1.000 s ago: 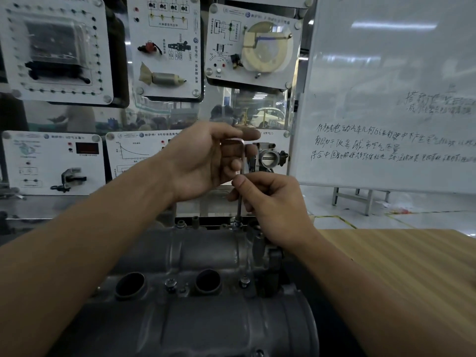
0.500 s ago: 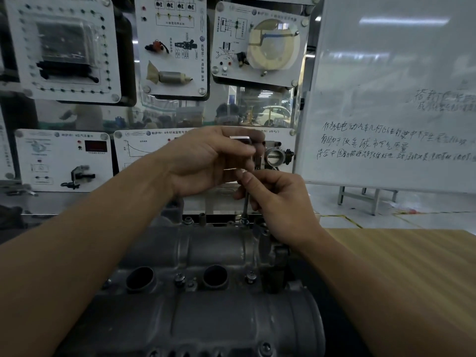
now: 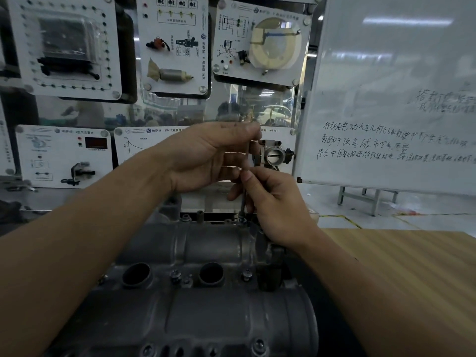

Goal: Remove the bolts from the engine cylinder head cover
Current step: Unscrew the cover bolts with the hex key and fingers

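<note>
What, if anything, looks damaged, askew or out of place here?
Nothing stands out. The grey metal cylinder head cover looks intact; the left hand and right hand hold the thin metal hex key upright on a far-edge bolt.

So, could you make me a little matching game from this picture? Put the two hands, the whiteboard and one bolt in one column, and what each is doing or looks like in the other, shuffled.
Things
1. left hand
2. right hand
3. whiteboard
4. central bolt

States
A. carries handwritten lines
B. pinches the shaft of the hex key low down
C. sits in the cover, untouched
D. grips the hex key's top end

Pairs: 1-D, 2-B, 3-A, 4-C
</note>
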Action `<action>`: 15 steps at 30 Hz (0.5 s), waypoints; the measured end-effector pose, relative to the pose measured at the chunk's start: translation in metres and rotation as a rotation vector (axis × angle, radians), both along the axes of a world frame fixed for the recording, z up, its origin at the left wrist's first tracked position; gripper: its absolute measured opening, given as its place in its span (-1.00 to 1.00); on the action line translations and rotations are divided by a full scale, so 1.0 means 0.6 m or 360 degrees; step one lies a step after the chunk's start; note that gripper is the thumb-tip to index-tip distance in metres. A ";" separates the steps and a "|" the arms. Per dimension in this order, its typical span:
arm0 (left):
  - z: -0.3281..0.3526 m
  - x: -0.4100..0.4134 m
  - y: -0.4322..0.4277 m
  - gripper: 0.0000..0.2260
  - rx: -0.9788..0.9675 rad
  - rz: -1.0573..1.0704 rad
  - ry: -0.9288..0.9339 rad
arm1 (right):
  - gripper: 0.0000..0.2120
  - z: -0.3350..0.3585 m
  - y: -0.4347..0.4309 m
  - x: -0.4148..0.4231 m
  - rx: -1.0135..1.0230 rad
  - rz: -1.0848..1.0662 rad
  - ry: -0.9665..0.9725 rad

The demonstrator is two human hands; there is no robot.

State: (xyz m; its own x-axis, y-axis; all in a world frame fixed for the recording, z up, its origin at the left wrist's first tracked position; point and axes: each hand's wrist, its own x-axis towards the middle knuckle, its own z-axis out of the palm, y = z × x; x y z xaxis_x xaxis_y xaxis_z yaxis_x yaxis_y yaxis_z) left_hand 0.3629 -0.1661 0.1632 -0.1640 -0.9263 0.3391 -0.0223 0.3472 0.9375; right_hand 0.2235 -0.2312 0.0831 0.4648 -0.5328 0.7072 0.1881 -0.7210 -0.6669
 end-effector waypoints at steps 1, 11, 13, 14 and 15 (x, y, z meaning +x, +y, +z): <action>0.002 -0.006 0.000 -0.83 -0.0090 0.0147 -0.0128 | -0.70 0.000 0.001 0.000 -0.0018 0.0002 0.0019; 0.002 -0.054 -0.020 -0.76 -0.0075 0.0796 -0.0111 | -0.69 -0.002 0.000 -0.001 -0.0053 -0.0058 -0.0024; 0.004 -0.045 -0.015 -0.79 0.0022 0.0653 -0.0014 | -0.70 -0.003 -0.001 0.000 -0.0024 -0.0055 -0.0109; 0.006 -0.039 -0.013 -0.78 0.0057 0.0558 0.0033 | -0.71 -0.003 -0.002 0.000 0.0017 -0.0037 -0.0151; 0.007 -0.032 -0.009 -0.77 0.0089 0.0445 0.0078 | -0.73 -0.002 -0.003 0.000 0.0064 -0.0014 -0.0189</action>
State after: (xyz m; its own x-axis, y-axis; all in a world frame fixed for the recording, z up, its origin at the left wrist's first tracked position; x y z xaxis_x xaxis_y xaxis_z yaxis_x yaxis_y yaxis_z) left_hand 0.3437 -0.1716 0.1675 0.1155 -0.9509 0.2872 -0.0638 0.2815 0.9575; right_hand 0.2234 -0.2330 0.0819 0.3743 -0.5656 0.7348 0.2612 -0.6960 -0.6688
